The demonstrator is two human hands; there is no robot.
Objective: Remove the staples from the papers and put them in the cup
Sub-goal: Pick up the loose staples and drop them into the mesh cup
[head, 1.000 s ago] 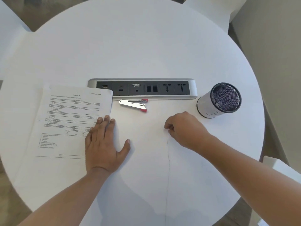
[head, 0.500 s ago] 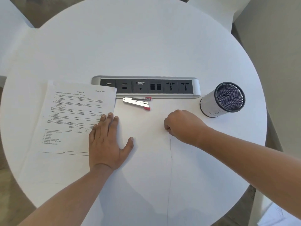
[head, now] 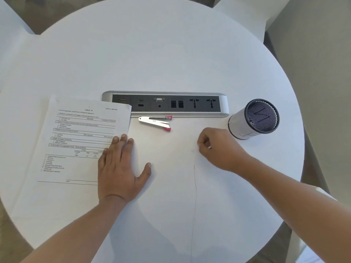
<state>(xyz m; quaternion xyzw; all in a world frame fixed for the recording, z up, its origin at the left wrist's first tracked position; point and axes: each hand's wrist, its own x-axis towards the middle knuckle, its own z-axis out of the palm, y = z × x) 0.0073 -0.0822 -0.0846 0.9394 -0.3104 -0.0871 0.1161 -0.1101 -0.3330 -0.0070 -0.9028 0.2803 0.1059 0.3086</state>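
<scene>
White tabletop meets the curled fingers [head: 202, 147] of the right hand [head: 218, 149], which bunch into a loose fist with the tips down on the surface. A tiny pale glint shows beside them, and we cannot tell whether a staple is pinched there. The left hand [head: 121, 168] lies flat, fingers straight, pressing on the right edge of the papers [head: 79, 137], its thumb out on bare table.

Outward we see the round white table [head: 171, 54], with a thin dark line [head: 194, 186] running from below the right hand to the near edge. A silver socket strip [head: 165, 104] sits at the middle, and a silver tool with red tips [head: 154, 121] lies just in front of it. The papers lie toward the left edge. Brown floor [head: 62, 12] and a beige wall [head: 313, 54] frame the table.

Against half a second ago, both hands, the papers and the cup keep their places.

The cup [head: 241, 128], black mesh wrapped in white paper, stands near the right edge, just beyond the right hand. We cannot make out what lies in it.
</scene>
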